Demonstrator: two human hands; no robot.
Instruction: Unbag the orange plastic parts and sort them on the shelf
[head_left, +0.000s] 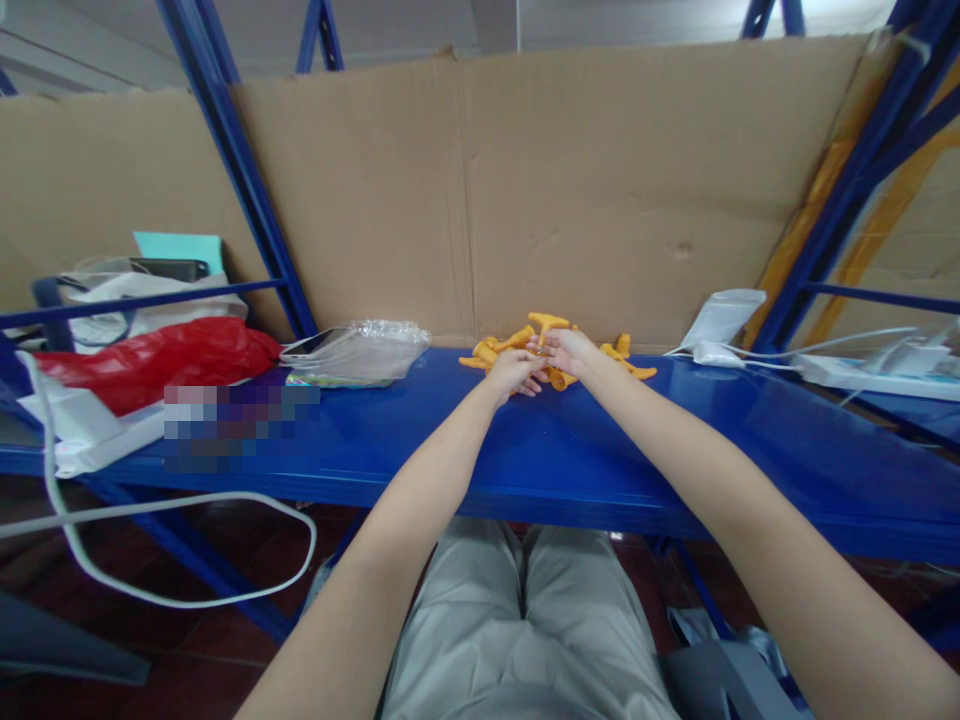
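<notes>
A pile of yellow-orange plastic pieces [484, 352] lies on the blue tabletop against the cardboard. One yellow T-shaped piece [548, 321] stands up out of my right hand [564, 350], its crossbar on top and its stem between the fingers. My left hand [517, 372] is just beside, its bent fingers meeting those of the right near the foot of that stem. What the left fingertips grip is too small and hidden to tell. More yellow pieces [637, 372] lie right of my right hand, and others show below and between the hands.
A cardboard sheet [600, 180] closes off the back between blue metal posts [247, 190]. Left on the table are clear plastic bags [367, 350] and a red bag [165, 360]. A white cable [307, 540] loops past the front edge. At right sits a white adapter [720, 330] with wires.
</notes>
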